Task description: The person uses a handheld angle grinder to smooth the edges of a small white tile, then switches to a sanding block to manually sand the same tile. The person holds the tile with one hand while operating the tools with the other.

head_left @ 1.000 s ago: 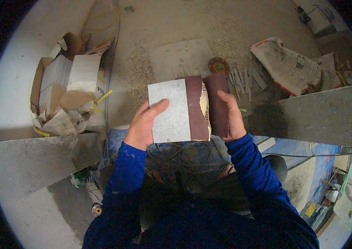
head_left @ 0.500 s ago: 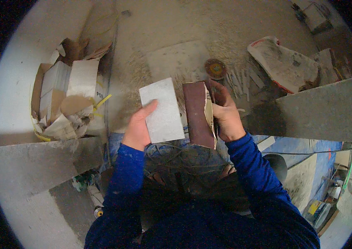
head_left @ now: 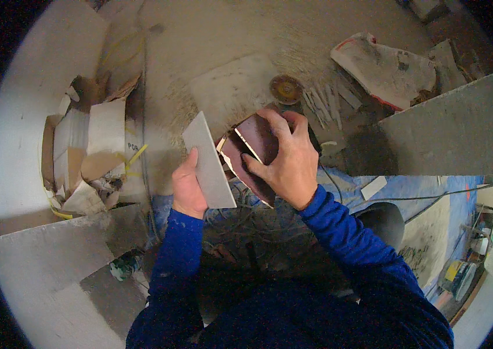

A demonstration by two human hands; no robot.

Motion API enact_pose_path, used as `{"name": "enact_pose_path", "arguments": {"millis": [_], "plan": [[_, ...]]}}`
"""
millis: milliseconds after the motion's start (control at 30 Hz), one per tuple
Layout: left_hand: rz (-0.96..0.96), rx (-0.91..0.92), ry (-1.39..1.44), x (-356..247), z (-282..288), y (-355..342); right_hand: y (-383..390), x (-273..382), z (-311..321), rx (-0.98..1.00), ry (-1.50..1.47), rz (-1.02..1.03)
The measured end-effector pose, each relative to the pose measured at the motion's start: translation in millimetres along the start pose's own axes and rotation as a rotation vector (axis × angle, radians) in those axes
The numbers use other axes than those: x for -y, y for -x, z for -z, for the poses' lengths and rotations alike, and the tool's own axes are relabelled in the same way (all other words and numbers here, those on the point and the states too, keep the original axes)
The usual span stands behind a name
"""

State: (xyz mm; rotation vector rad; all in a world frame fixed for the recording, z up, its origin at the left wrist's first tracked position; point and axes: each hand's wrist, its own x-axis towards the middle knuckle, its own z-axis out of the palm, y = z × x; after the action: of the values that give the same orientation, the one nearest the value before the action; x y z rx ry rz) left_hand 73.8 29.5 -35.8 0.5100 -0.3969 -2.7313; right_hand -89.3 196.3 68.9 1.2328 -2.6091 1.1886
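Observation:
Upright in my left hand (head_left: pixel 187 189) is a pale grey-white tile (head_left: pixel 208 166), tilted so that its long edge faces me. The thumb lies on the tile's face and the other fingers are behind it. My right hand (head_left: pixel 292 160) is closed around a folded sheet of dark brown sandpaper (head_left: pixel 256 137). The sheet's torn, light edges show, and a gap parts its folds. The sandpaper is close to the tile's right edge; whether they touch I cannot tell.
Beyond my hands, a round brown disc (head_left: pixel 286 89) lies beside several thin cut strips (head_left: pixel 323 106) on the dusty floor. At left stands a torn cardboard box (head_left: pixel 107 125) of tiles. A crumpled bag (head_left: pixel 383 67) lies by the grey ledge (head_left: pixel 450 128) at right, with a bucket (head_left: pixel 458 279) lower down.
The tile has turned from face-on to nearly edge-on. My right hand has swung over the top of the sandpaper, tilting it and bringing it left toward the tile.

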Motion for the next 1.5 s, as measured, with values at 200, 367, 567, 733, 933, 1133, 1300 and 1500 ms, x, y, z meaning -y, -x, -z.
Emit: {"name": "enact_pose_path", "arguments": {"millis": [200, 367, 567, 733, 933, 1133, 1300, 1500], "plan": [[-0.001, 0.038, -0.077, 1, -25, 5, 0, -7, -3, 0.026, -0.033, -0.066], [-0.050, 0.085, -0.118, 0, -52, 12, -6, -22, -5, 0.142, -0.238, -0.002], [0.024, 0.141, -0.016, -4, -57, 10, -9, -40, -11, 0.066, -0.401, -0.020], [-0.002, -0.036, -0.033, 2, -48, 8, 4, -33, -27, 0.339, -0.614, -0.235], [0.025, -0.099, -0.090, 4, -56, 8, 12, -32, -46, 0.379, -0.855, -0.273], [-0.079, 0.143, -0.006, -5, -70, 13, 3, -53, -35, 0.275, -0.676, -0.164], [0.023, 0.125, -0.066, 4, -67, 8, 7, -38, -35, 0.437, -1.351, -0.667], [0.098, 0.103, -0.101, -5, -63, 10, -10, -40, -22, 0.569, -1.354, -0.670]]}}
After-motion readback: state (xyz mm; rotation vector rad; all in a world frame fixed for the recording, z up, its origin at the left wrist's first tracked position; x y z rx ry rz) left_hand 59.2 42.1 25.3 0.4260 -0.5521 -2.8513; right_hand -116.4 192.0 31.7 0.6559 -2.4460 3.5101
